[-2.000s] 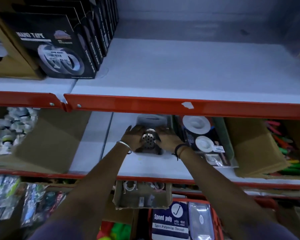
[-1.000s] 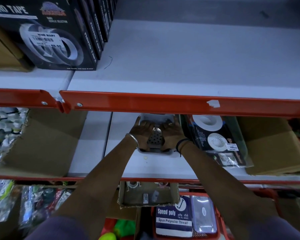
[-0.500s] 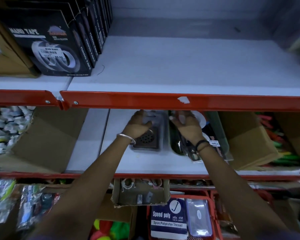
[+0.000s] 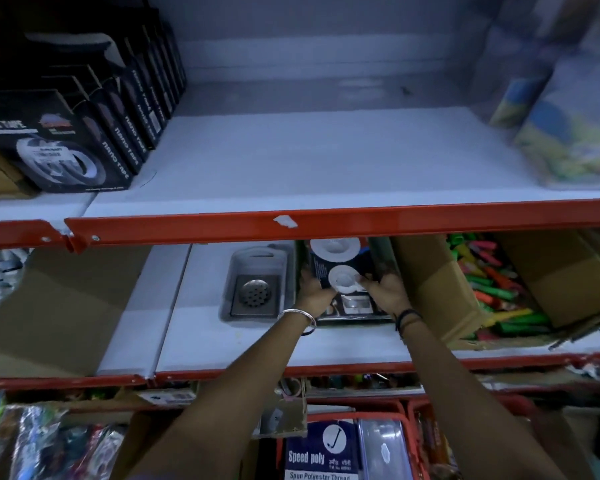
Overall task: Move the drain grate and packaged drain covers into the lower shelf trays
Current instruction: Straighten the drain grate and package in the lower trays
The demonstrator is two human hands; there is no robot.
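A square metal drain grate (image 4: pixel 255 294) with a round perforated centre lies flat in a grey plastic tray (image 4: pixel 238 265) on the lower shelf. Right of it, packaged drain covers (image 4: pixel 336 258), white discs on dark cards, lie in a second dark tray (image 4: pixel 355 320). My left hand (image 4: pixel 310 289) grips the left edge of that pack. My right hand (image 4: pixel 383 289) holds its right edge. Both hands reach under the red shelf lip.
Black nano tape boxes (image 4: pixel 70 150) stand at the upper shelf's left, colourful packs (image 4: pixel 568 133) at its right. Cardboard boxes flank the trays: one at the left (image 4: pixel 66 306), one with coloured items at the right (image 4: pixel 482 289). Thread packs (image 4: pixel 321 455) sit below.
Both hands set the drain grate flat into the grey tray and let go of it. They then moved right and took hold of the packaged drain covers.
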